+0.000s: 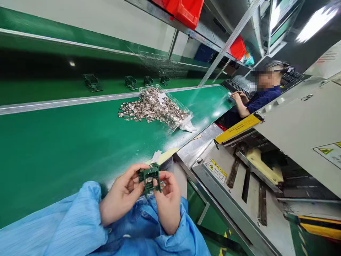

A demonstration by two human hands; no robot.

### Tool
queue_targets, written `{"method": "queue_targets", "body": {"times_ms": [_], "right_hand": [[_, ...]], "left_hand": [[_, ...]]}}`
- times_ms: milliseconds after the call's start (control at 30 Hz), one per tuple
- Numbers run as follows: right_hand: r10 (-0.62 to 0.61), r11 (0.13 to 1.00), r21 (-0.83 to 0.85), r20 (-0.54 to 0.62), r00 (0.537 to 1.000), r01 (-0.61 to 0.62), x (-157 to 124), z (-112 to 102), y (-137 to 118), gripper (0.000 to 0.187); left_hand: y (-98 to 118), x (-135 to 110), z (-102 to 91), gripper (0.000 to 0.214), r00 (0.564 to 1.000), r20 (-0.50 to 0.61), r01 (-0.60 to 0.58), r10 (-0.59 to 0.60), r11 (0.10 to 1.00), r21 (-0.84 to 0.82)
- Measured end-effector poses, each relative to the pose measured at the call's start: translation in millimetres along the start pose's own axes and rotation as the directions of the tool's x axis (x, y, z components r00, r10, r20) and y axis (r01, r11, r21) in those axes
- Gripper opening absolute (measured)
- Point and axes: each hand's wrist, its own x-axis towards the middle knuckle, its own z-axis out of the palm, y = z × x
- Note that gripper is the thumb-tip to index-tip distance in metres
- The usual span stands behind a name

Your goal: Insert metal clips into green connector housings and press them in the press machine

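Both of my hands hold a small green circuit board (149, 176) low in the view, just off the near edge of the green table (66, 149). My left hand (121, 195) pinches the board's left side with thumb and fingers. My right hand (167, 199) grips its right side, fingers curled. Light blue sleeves cover both arms. On the table farther off, a clear plastic tray (170, 106) is full of small silver metal parts, and more of these parts (131, 111) lie spilled beside it.
Several green boards (92, 82) ride the conveyor belt beyond a metal rail. A grey machine with yellow warning labels (279, 167) stands at the right. A co-worker in dark blue (259, 97) works farther down. Red bins (183, 10) sit on the overhead shelf.
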Motion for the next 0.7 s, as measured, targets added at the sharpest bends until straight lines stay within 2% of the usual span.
{"method": "queue_targets", "body": {"times_ms": [167,300,500,633,700], "right_hand": [[0.033,0.996,0.088,-0.045,0.998,-0.029,5,3,5,0.019],[0.063,0.975,0.216,-0.027,0.998,-0.056,6,3,9,0.024],[0.061,0.957,0.286,-0.025,0.998,-0.051,-2,2,16,0.029],[0.067,0.954,0.294,-0.033,0.997,-0.054,-4,-11,25,0.026],[0.096,0.946,0.316,-0.038,0.995,-0.079,1,-22,33,0.023]], "left_hand": [[-1,-4,2.3,0.025,0.999,-0.031,0.025,-0.025,0.999,0.023],[-2,-5,1.5,0.022,1.000,-0.017,0.016,-0.015,1.000,0.011],[-8,-10,2.0,0.025,0.999,0.024,0.036,-0.036,0.999,0.010],[-2,-8,2.4,0.026,0.998,0.056,0.041,-0.041,0.999,0.009],[4,3,-1.5,0.029,1.000,0.004,0.026,-0.026,1.000,-0.003]]}}
